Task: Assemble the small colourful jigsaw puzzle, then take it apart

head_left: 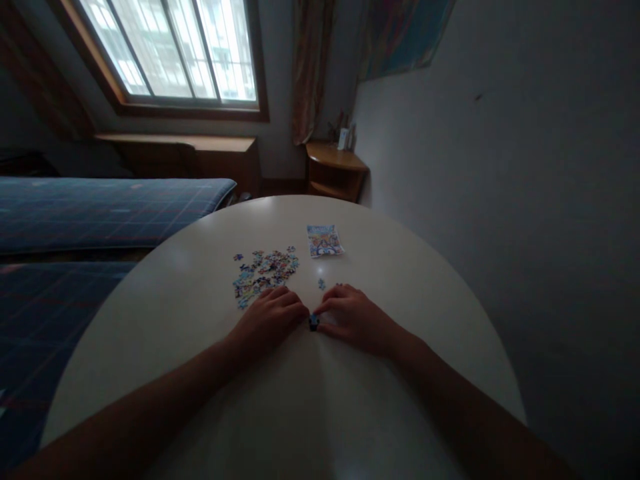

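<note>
A small dark-and-blue jigsaw puzzle piece point(313, 323) is on the white round table, between my two hands. My right hand point(353, 312) pinches its right side between thumb and forefinger. From the other side, my left hand point(275, 312) meets the piece with closed, curled fingertips; its thumb is hidden. Whether the piece is single or two joined is too small to tell. Just beyond my right fingers lies a light blue jigsaw piece point(321, 284). A loose pile of mixed jigsaw pieces point(270, 269) spreads past my left hand, which covers its near edge.
A colourful picture sheet point(325, 241) lies toward the table's far side. The round table point(400, 267) fills the foreground. Left of it is a blue plaid mattress point(100, 210). A wooden corner shelf point(336, 157) and a desk point(220, 143) stand behind, with a wall on the right.
</note>
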`<state>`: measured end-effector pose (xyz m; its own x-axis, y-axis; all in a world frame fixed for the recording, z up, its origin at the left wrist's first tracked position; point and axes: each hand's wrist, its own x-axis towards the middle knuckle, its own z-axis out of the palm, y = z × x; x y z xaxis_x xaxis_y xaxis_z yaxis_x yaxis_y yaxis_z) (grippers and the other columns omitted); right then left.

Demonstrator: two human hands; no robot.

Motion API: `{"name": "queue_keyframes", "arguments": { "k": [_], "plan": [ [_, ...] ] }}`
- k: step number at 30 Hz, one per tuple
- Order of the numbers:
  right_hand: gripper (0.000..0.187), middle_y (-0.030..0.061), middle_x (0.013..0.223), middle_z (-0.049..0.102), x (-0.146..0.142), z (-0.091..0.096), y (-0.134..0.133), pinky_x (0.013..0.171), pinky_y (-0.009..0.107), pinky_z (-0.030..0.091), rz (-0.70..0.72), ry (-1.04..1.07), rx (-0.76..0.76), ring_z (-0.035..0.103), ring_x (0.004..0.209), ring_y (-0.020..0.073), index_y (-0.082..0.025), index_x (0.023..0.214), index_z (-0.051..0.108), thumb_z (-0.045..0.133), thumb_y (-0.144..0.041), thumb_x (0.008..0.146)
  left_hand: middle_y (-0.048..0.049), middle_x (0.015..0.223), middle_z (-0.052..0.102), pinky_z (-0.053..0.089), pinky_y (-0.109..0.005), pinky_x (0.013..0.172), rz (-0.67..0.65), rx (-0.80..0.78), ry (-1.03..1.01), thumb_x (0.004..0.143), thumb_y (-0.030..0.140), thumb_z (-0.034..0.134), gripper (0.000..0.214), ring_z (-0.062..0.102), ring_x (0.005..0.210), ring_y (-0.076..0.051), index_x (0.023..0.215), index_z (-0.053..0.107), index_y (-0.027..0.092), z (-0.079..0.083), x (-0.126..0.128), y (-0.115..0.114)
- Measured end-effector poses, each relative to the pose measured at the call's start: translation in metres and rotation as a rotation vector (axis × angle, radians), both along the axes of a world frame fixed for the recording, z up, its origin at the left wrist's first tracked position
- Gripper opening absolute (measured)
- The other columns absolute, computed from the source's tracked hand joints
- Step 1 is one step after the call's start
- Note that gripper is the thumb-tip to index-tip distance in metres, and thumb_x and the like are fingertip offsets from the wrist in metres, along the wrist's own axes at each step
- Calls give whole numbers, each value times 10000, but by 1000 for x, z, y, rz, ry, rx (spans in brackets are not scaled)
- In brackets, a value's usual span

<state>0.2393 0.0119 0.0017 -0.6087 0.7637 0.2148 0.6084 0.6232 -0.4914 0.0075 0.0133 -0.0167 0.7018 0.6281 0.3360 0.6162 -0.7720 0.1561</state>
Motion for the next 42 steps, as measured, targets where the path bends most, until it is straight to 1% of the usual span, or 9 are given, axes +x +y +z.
{"name": "queue_keyframes", "arguments": {
  "k": [8,12,17,24,27,30,33,39,42],
  "plan": [
    [208,60,1013,669,1,1,-1,904,360,453,5,-15,27,593,972,202,-239,990,739,770,-305,795,-23,891,672,417,-329,792,-37,88,32,987,245,545,128,571,854,-195,923,649,205,5,2,-3],
    [199,62,1006,667,1,0,-1,902,357,454,10,-13,32,594,971,200,-239,993,739,758,-302,805,-29,929,682,436,-331,802,-108,118,80,990,208,530,122,585,876,-193,946,643,194,11,2,-5],
    [186,65,1008,668,0,2,-1,911,368,454,16,-33,33,596,964,205,-238,990,741,749,-304,816,-55,1007,664,456,-335,849,-134,12,111,995,218,497,141,579,933,-195,989,635,188,18,-2,-9],
    [180,65,1015,667,0,2,-1,921,382,451,17,-20,35,594,982,207,-242,992,733,741,-300,822,-49,1010,679,473,-327,873,-135,-87,-36,986,207,501,178,598,941,-180,1032,673,213,16,-8,-2],
    [187,71,1025,668,1,2,-1,922,386,456,23,-23,20,597,994,212,-238,998,731,741,-303,823,-42,983,696,485,-319,863,1,-36,-133,975,224,520,168,614,926,-178,970,688,212,17,-22,11],
    [180,74,1045,667,2,1,0,935,394,456,30,-20,15,598,1019,214,-242,1011,728,722,-301,841,-63,995,710,496,-375,881,325,55,-160,957,260,529,172,635,920,-216,937,689,198,18,-47,28],
    [173,81,1065,668,3,1,0,948,404,455,27,-14,17,599,1040,219,-239,1025,724,696,-281,860,-85,1026,709,502,-422,901,525,54,-108,929,287,538,191,632,958,-264,961,701,192,15,-68,44],
    [191,96,1097,672,4,1,1,949,412,466,16,-10,6,608,1054,226,-231,1049,719,675,-256,865,-107,1156,687,473,-427,987,576,4,-32,928,313,500,298,609,1080,-284,1108,699,182,7,-75,55],
    [225,93,1099,673,6,1,1,948,413,468,29,-6,9,612,1062,227,-239,1073,711,696,-277,851,-111,1153,689,489,-437,958,651,-19,-12,932,312,489,301,610,1074,-300,1094,705,179,9,-76,53]
  ]
}}
